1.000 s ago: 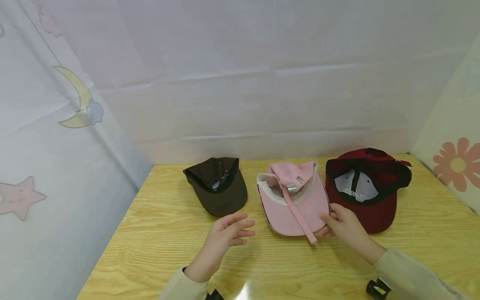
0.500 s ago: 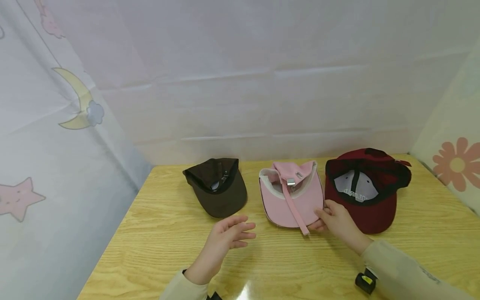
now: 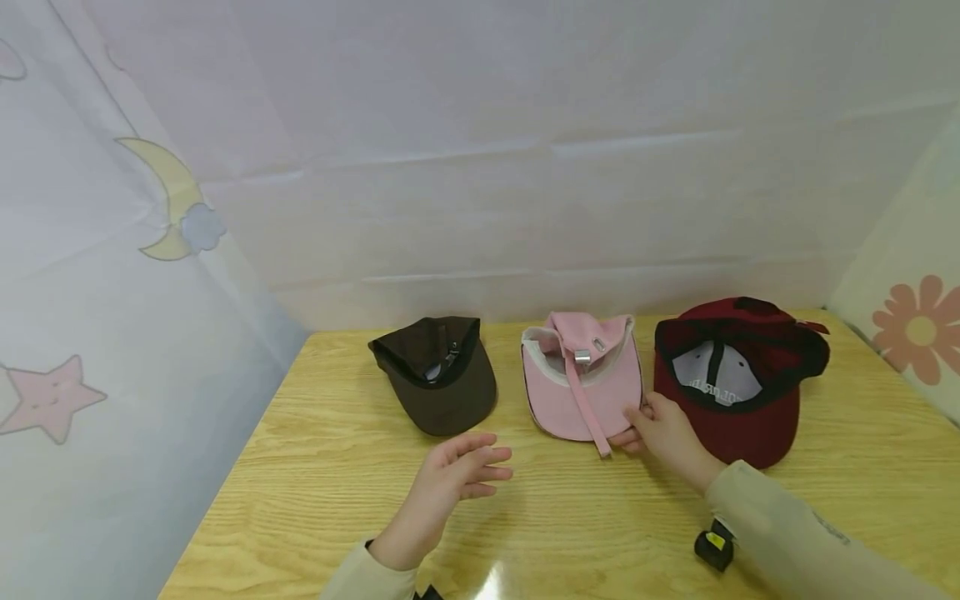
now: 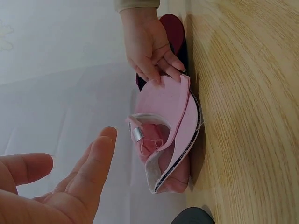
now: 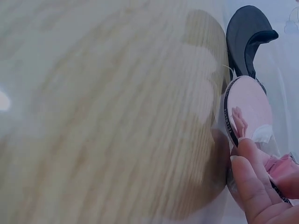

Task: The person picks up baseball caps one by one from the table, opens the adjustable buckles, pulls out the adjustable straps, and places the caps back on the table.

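Note:
My right hand (image 3: pixel 667 437) pinches the right edge of a pink baseball cap's brim (image 3: pixel 618 396), thumb on top and fingers beneath. The cap lies upside down, its opening and white sweatband facing me. A loose pink strap (image 3: pixel 588 412) runs from a metal buckle (image 3: pixel 582 357) across the brim and past its front edge. In the left wrist view, the same grip shows on the brim (image 4: pixel 161 98). My left hand (image 3: pixel 446 487) hovers over the table in front of the caps, fingers loosely extended, holding nothing.
A dark brown cap (image 3: pixel 450 408) lies left of the pink one, a maroon cap (image 3: pixel 765 433) right of it, both with openings toward me. The wooden table (image 3: pixel 300 492) ends at a pale cloth backdrop (image 3: pixel 450 208). Black devices sit at both wrists.
My right hand has pushed the pink cap back toward the backdrop, its right forearm shifting left along with it. My left hand has stayed in place, and the other two caps lie as before.

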{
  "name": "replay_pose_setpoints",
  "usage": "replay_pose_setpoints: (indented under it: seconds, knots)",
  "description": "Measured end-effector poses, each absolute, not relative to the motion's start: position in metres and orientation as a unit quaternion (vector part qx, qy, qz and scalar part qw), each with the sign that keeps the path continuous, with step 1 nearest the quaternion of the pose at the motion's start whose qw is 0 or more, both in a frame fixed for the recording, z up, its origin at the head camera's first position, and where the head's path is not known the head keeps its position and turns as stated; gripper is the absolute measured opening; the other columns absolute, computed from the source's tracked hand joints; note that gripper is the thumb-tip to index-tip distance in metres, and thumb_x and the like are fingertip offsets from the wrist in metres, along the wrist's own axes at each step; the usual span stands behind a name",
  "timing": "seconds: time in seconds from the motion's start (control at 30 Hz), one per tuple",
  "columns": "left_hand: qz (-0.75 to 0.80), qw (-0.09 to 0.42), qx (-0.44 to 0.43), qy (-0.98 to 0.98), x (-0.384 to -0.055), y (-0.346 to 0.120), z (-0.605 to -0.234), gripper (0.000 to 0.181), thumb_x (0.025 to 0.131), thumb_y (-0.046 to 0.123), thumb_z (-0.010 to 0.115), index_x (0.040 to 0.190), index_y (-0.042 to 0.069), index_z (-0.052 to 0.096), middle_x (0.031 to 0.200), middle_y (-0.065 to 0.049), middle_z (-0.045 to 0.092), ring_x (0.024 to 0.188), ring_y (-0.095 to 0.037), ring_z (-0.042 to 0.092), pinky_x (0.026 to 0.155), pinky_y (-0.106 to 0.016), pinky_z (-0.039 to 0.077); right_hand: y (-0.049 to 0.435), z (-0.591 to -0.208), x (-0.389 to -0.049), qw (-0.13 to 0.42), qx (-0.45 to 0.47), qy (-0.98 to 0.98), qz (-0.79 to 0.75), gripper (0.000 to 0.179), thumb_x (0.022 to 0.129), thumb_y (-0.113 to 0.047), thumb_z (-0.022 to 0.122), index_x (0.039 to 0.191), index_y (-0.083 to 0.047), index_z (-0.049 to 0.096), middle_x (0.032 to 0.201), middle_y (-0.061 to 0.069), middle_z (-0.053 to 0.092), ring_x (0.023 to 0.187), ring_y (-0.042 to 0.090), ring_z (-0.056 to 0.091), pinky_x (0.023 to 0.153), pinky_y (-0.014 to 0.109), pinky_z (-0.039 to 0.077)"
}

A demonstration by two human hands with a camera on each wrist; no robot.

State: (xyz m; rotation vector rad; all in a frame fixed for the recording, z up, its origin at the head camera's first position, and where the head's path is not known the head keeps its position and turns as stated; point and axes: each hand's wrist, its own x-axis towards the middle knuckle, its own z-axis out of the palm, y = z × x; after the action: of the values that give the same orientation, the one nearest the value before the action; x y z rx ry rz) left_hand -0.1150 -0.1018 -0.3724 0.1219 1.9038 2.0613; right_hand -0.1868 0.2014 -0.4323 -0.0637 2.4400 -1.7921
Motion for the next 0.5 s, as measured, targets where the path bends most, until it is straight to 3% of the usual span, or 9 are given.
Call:
replay_pose_setpoints:
  seconds: [0.37, 0.5]
  knots:
    - [0.722, 0.162, 0.035, 0.672, -0.115, -0.102, -0.369, 0.045, 0.099, 0.022, 0.055, 0.132, -0.009, 0.05, 0.118, -0.017, 0.066, 0.099, -0.026, 0.068, 0.082, -0.034, 0.054, 0.199, -0.435, -0.199, 0.062, -0.018, 0.809, -0.585, 0.032, 0.102, 0.004, 0.037, 0.125, 0.024, 0.028, 0.092, 0.031, 0.064, 0.073, 0.021, 0.071, 0.061, 0.027, 0.056]
    - [0.722, 0.159, 0.036, 0.672, -0.115, -0.103, -0.369, 0.046, 0.1, 0.023, 0.054, 0.132, -0.009, 0.05, 0.12, -0.019, 0.065, 0.1, -0.027, 0.068, 0.081, -0.033, 0.054, 0.201, -0.432, -0.199, 0.056, -0.018, 0.821, -0.568, 0.042, 0.101, 0.005, 0.038, 0.133, 0.026, 0.021, 0.102, 0.037, 0.06, 0.077, 0.023, 0.07, 0.061, 0.027, 0.056]
